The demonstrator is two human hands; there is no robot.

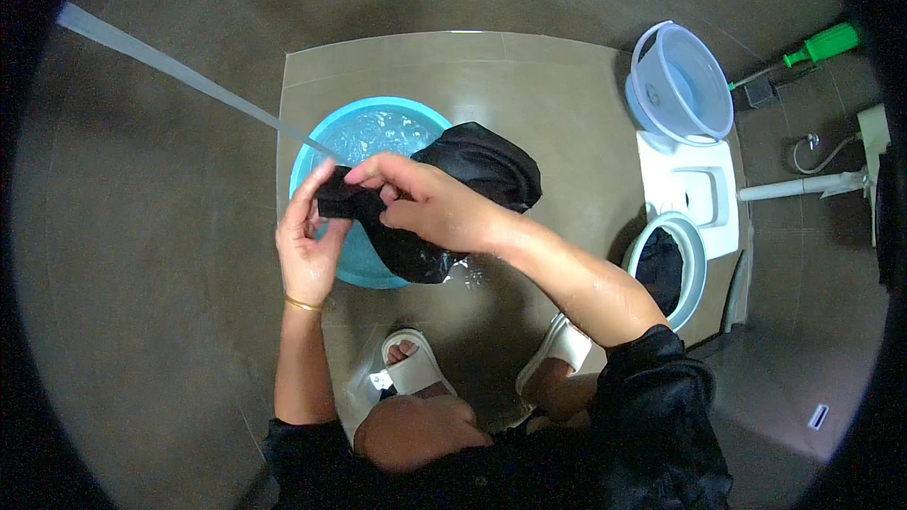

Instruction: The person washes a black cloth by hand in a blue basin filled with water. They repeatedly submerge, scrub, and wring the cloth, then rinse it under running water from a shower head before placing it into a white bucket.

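A wet black garment (416, 250) is stretched between my two hands over a light blue basin (321, 132). My left hand (312, 246) grips one end of it between thumb and fingers. Beside it, my right hand (439, 203) has its fingers curled and pinches the same cloth. The garment's bulk spreads across the basin's right side and hangs over the rim, hiding part of it. Rippling water (378, 135) fills the basin. A pale straight strip (189, 80), pipe or water stream I cannot tell, slants from the upper left down to the basin.
At right, a lavender bucket (675, 76) stands by a white squat toilet (652, 165). A pale green bucket (697, 274) holds dark cloth (659, 272). A green-handled tool (822, 45) and a white pipe (803, 187) are along the right wall. My sandalled feet flank the tiled floor (557, 85) below.
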